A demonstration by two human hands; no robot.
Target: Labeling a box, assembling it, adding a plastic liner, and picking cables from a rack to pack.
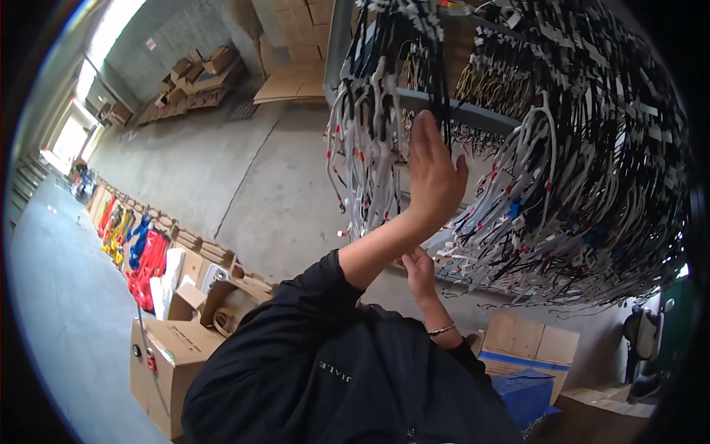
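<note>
White cable bundles with red tags were hung from a rack rail, left of mixed black-and-white ones. The left hand was raised flat against them, fingers extended, gripping nothing. The right hand was seen lower, its fingers hidden; grip could not be told.

Daylight glares through the doorway at far left; fisheye bending, dark rim corners, slightly soft focus.

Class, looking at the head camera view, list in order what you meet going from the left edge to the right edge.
Red and blue bags along the floor → open brown cardboard box → hanging white cable bundle → raised left hand → dense rack of black and white cables.
</note>
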